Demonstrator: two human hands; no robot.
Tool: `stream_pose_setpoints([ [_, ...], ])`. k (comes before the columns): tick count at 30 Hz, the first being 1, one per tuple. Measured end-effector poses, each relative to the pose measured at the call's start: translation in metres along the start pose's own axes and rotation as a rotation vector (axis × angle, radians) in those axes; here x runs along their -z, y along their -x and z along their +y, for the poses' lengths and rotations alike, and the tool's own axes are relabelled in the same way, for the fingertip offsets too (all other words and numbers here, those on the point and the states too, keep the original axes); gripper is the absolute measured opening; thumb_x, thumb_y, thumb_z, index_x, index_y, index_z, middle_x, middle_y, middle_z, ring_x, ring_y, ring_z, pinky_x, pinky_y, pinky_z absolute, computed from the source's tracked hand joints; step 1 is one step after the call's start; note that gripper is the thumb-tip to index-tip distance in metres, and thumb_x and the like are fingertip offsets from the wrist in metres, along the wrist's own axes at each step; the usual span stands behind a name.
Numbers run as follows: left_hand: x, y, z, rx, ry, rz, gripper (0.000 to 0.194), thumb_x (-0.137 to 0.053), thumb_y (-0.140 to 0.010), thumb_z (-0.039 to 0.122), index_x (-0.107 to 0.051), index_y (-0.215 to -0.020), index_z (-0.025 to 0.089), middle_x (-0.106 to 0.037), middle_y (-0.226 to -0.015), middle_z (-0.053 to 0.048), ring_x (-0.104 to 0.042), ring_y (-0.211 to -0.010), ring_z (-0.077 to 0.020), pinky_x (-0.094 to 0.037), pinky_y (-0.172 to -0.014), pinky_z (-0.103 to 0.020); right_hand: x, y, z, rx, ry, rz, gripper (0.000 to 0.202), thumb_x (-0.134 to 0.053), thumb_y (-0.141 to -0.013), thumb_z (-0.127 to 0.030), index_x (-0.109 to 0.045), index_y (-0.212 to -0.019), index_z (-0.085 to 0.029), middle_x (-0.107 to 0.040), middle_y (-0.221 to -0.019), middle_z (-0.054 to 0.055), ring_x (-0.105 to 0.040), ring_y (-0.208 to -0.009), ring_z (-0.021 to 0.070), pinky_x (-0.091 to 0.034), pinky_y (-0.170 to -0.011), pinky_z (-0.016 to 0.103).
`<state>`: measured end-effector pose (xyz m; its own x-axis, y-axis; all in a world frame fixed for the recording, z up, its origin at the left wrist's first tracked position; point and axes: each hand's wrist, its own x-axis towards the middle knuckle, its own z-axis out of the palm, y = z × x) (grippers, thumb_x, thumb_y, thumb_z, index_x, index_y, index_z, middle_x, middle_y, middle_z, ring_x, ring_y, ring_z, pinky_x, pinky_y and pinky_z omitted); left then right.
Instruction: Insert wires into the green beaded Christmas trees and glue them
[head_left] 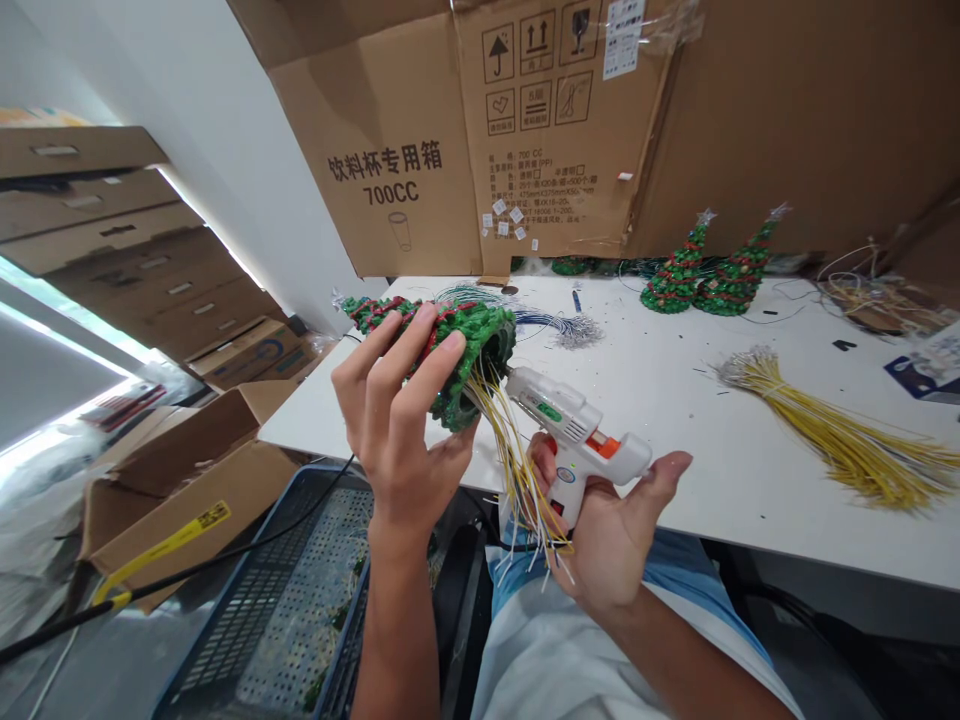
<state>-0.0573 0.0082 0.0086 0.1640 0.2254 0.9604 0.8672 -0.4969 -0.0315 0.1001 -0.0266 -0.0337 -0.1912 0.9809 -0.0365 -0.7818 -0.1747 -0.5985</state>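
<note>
My left hand (412, 410) grips a small green Christmas tree (480, 325) with red garland, tipped on its side so its hollow base faces right. From that opening a bunch of yellow and white wires (510, 450) hangs down. In my right hand (615, 520) is a white hot glue gun (577, 425), fingers round its handle and thumb sticking out. The glue gun's nozzle points at the rim of the tree's base; whether it touches cannot be made out. The wires fall in front of some of my right fingers.
Two finished-looking trees (675, 275) stand at the back of the white table (660, 400). A yellow wire bundle (847, 430) lies at right, a blue one (555, 325) behind. Large cartons (420, 100) wall the back. Lower left are a blue crate (225, 600) and an open box (180, 500).
</note>
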Motion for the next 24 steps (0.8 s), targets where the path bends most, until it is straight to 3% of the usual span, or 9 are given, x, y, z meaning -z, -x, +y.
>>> stream_pose_setpoints([
  [5, -0.001, 0.001, 0.000, 0.012, -0.016, 0.004, 0.063, -0.083, -0.096, 0.027, -0.057, -0.153, 0.035, -0.069, -0.155, -0.009, -0.062, -0.147, -0.0368, -0.050, -0.123, -0.061, -0.002, 0.000, 0.000, 0.013, 0.039, 0.021, 0.095, -0.037, -0.069, -0.115, -0.064, -0.065, -0.024, -0.043, -0.062, -0.002, -0.026, -0.043, 0.0104, -0.022, -0.041, 0.030],
  [10, -0.001, 0.001, -0.001, 0.009, -0.025, -0.007, 0.063, -0.083, -0.096, 0.026, -0.057, -0.153, 0.034, -0.069, -0.154, -0.010, -0.062, -0.147, -0.0374, -0.050, -0.122, -0.061, -0.002, -0.001, -0.002, 0.003, 0.077, 0.020, 0.093, -0.022, -0.079, -0.109, -0.064, -0.064, -0.027, -0.047, -0.057, 0.002, -0.026, -0.042, 0.0147, -0.039, -0.042, 0.037],
  [15, 0.000, 0.000, -0.001, 0.011, -0.010, -0.019, 0.065, -0.085, -0.096, 0.029, -0.056, -0.154, 0.034, -0.068, -0.155, -0.010, -0.062, -0.147, -0.0371, -0.049, -0.123, -0.061, -0.002, 0.000, -0.003, -0.008, 0.110, -0.014, 0.094, -0.024, -0.078, -0.108, -0.071, -0.073, -0.027, -0.039, -0.050, 0.001, -0.051, -0.050, 0.0252, -0.047, -0.048, 0.040],
  [20, 0.001, -0.001, -0.002, 0.005, 0.000, -0.011, 0.066, -0.085, -0.094, 0.024, -0.057, -0.153, 0.032, -0.069, -0.155, -0.011, -0.062, -0.146, -0.0367, -0.050, -0.123, -0.061, 0.004, 0.001, 0.001, 0.005, 0.087, -0.028, 0.095, -0.027, -0.081, -0.106, -0.078, -0.085, -0.027, -0.058, -0.061, 0.009, -0.063, -0.061, 0.0308, -0.050, -0.051, 0.044],
  [24, 0.001, 0.000, -0.002, 0.011, 0.004, -0.014, 0.067, -0.085, -0.094, 0.024, -0.056, -0.154, 0.033, -0.068, -0.156, -0.010, -0.061, -0.147, -0.0373, -0.049, -0.123, -0.062, 0.009, 0.003, 0.005, 0.029, 0.090, -0.027, 0.096, -0.028, -0.082, -0.106, -0.080, -0.091, -0.025, -0.066, -0.070, 0.013, -0.061, -0.059, 0.0298, -0.050, -0.051, 0.045],
])
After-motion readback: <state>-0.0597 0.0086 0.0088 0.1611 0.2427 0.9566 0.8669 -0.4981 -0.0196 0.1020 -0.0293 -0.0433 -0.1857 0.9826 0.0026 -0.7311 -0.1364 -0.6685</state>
